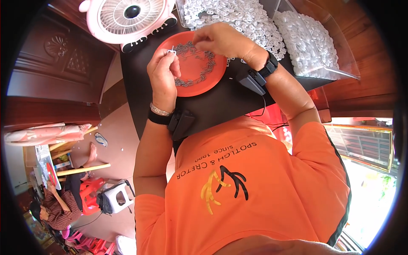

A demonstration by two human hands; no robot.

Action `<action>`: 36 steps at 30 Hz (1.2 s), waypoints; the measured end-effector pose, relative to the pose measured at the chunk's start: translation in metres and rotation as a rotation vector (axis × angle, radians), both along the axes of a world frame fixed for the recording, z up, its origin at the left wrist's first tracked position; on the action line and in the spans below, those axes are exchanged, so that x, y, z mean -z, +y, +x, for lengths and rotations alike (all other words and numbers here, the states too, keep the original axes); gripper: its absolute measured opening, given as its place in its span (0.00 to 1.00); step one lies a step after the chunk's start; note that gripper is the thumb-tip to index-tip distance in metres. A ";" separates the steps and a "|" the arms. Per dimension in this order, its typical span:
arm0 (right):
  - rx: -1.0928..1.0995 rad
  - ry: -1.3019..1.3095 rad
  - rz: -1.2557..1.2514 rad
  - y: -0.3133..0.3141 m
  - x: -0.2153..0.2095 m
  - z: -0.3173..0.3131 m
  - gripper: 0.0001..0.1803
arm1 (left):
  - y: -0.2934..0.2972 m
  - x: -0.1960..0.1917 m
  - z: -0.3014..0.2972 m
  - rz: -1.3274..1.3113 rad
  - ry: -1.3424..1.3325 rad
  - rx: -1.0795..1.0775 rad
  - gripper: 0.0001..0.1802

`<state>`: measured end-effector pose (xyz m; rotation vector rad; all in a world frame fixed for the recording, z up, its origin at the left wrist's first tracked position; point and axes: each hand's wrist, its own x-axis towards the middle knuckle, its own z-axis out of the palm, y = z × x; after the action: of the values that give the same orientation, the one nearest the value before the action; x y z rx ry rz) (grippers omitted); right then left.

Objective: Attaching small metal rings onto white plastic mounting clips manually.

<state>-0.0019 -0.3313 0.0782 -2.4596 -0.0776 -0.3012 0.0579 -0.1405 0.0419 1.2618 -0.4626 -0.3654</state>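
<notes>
My left hand pinches a small white plastic piece with a metal part at the left rim of a round orange plate. The plate lies on a black table and holds several small dark metal clips. My right hand hovers over the plate's far side with its fingertips closed, at the clips. I cannot tell whether it holds one. Both wrists carry black devices.
A pile of small white plastic rings lies beyond the plate, with a clear tray of more rings to the right. A pink desk fan stands at the far left. A person sits on the floor at lower left near plastic stools.
</notes>
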 end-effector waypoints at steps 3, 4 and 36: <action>-0.060 0.245 -0.138 0.006 0.001 -0.001 0.12 | -0.001 0.001 0.001 -0.011 -0.008 -0.005 0.09; -0.118 0.196 -0.214 0.007 0.011 0.000 0.11 | 0.000 0.001 0.001 -0.010 -0.007 -0.008 0.09; -0.436 0.039 -0.146 0.017 0.030 -0.003 0.06 | 0.001 0.003 0.006 -0.038 0.000 -0.031 0.08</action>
<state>-0.0048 -0.3143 0.0479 -2.5087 -0.6280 -0.0576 0.0639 -0.1394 0.0385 1.2307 -0.4476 -0.3286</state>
